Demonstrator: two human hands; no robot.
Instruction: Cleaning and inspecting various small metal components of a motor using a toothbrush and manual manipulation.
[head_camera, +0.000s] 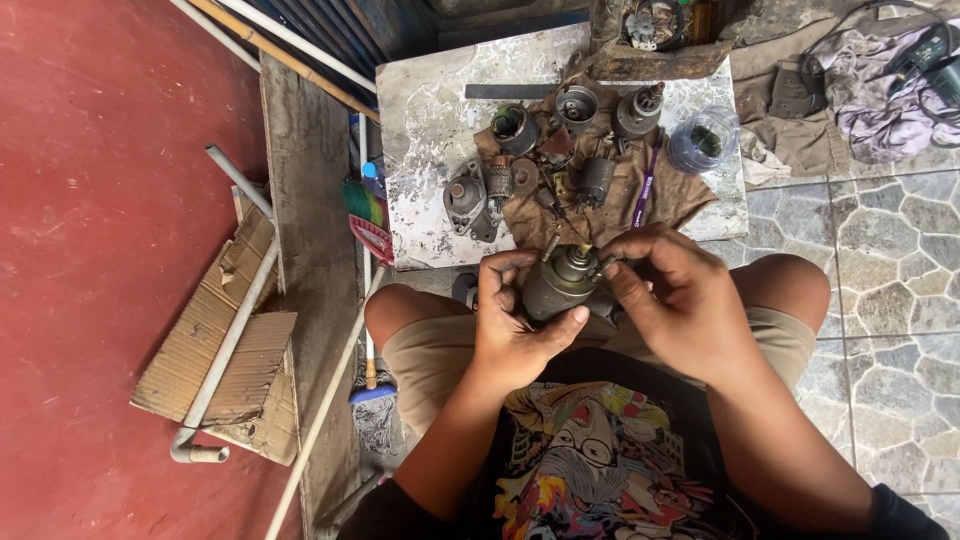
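While the left hand is clamping around the dark metal motor housing above the lap, the right hand is pinching something small, perhaps a terminal, at its top; it looks heavy, rigid and greasy, best gripped round the barrel. Beyond the grip, dismantled parts are lying on a brown rag.

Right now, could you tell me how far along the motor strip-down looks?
Done: several metal parts already lie apart on the brown rag. In hand: the left hand grips the cylindrical motor body while the right hand works at its top. Left: that body is still in one piece.
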